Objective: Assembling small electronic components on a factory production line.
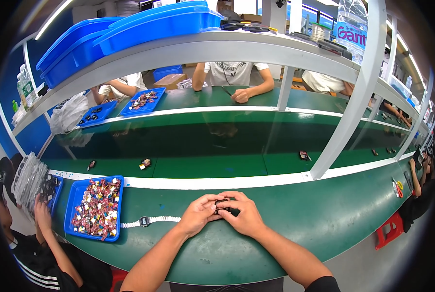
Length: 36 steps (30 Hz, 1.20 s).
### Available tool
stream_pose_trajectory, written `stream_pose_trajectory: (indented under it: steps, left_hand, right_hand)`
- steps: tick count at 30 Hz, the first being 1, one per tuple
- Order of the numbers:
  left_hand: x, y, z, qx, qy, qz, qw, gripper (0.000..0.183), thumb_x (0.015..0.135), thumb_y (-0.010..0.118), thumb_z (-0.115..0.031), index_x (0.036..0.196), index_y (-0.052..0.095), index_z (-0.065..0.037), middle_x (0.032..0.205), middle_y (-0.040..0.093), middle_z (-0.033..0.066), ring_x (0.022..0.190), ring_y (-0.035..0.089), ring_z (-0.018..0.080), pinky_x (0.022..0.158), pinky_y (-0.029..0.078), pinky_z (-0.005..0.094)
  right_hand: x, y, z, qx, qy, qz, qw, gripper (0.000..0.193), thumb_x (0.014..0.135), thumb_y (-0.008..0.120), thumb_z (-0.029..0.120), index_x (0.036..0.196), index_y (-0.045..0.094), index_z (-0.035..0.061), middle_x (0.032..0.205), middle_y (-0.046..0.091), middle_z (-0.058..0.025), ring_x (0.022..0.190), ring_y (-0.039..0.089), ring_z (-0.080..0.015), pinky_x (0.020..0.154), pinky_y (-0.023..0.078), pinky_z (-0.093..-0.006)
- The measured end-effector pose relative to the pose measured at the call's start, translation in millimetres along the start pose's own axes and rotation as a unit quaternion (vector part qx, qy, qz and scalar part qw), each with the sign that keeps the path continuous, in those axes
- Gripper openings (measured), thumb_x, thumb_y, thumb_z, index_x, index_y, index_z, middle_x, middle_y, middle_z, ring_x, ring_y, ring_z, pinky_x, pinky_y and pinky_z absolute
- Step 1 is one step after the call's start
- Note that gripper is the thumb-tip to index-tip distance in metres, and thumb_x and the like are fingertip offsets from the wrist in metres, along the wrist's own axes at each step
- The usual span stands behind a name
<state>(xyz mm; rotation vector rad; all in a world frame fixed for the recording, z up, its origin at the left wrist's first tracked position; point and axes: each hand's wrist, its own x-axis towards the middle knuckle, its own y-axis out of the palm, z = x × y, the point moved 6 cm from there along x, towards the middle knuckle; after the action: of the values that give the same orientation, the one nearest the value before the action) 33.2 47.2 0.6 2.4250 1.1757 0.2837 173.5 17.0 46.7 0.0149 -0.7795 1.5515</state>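
My left hand (198,213) and my right hand (245,217) meet over the green work table (275,219), fingers closed around a small black part (234,211). Much of that part is hidden by my fingers, so its exact kind does not show. Left of my left hand lies a digital wristwatch (144,221) with a pale metal band. Beyond it stands a blue tray (121,214) heaped with small electronic pieces (97,207) in dark red, white and yellow.
A white rail (193,182) and a grey shelf post (351,97) stand beyond my hands. Small pieces, one of them (145,163), lie on the green strip behind. Scissors (398,189) lie far right. At left, a co-worker's hand (42,214) touches clear plastic trays (28,182).
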Motion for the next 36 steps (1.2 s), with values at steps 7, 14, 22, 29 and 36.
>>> stream_pose_trajectory:
  steps: [7, 14, 22, 29, 36]
  left_hand:
    - [-1, -1, -1, -0.044, 0.046, 0.015, 0.998, 0.030, 0.100, 0.053, -0.012, 0.128, 0.051, -0.003, 0.131, 0.055, 0.0121, 0.118, 0.057, 0.0197, 0.099, 0.051, 0.0365]
    - [-3, -1, -7, -0.078, 0.074, 0.060, 0.992, 0.027, 0.099, 0.054, -0.011, 0.126, 0.053, -0.003, 0.130, 0.057, 0.0127, 0.117, 0.058, 0.0205, 0.099, 0.051, 0.0374]
    - [-2, 3, -5, -0.085, 0.078, 0.082, 0.990, 0.027, 0.099, 0.054, -0.011, 0.126, 0.053, -0.004, 0.132, 0.055, 0.0143, 0.117, 0.059, 0.0217, 0.099, 0.051, 0.0389]
    - [0, 5, -2, -0.084, 0.072, 0.072, 0.991, 0.028, 0.099, 0.054, -0.011, 0.127, 0.052, -0.003, 0.133, 0.055, 0.0145, 0.117, 0.058, 0.0216, 0.099, 0.051, 0.0386]
    - [0, 6, -1, -0.067, 0.066, 0.005, 0.996, 0.030, 0.100, 0.051, -0.011, 0.129, 0.049, -0.002, 0.126, 0.058, 0.0123, 0.116, 0.058, 0.0204, 0.100, 0.051, 0.0384]
  right_hand:
    - [3, -4, 23, 0.015, -0.048, -0.017, 0.999, 0.022, 0.076, 0.075, 0.005, 0.098, 0.073, 0.0075, 0.124, 0.062, -0.0106, 0.115, 0.058, -0.0288, 0.094, 0.050, -0.0397]
    - [0, -7, 45, -0.071, -0.145, -0.086, 0.983, 0.025, 0.071, 0.076, 0.002, 0.094, 0.072, 0.0068, 0.118, 0.063, -0.0104, 0.109, 0.059, -0.0293, 0.090, 0.051, -0.0377]
    - [-2, -10, 42, -0.070, -0.147, -0.090, 0.983, 0.021, 0.072, 0.074, 0.002, 0.093, 0.070, 0.0049, 0.118, 0.063, -0.0103, 0.110, 0.059, -0.0290, 0.088, 0.053, -0.0368]
    - [0, -8, 32, -0.023, -0.097, -0.075, 0.992, 0.020, 0.074, 0.073, 0.002, 0.093, 0.071, 0.0047, 0.122, 0.062, -0.0106, 0.116, 0.056, -0.0300, 0.095, 0.049, -0.0391]
    - [-1, -6, 27, -0.043, -0.095, -0.069, 0.992, 0.022, 0.075, 0.073, 0.003, 0.097, 0.069, 0.0055, 0.125, 0.060, -0.0120, 0.109, 0.058, -0.0296, 0.092, 0.049, -0.0384]
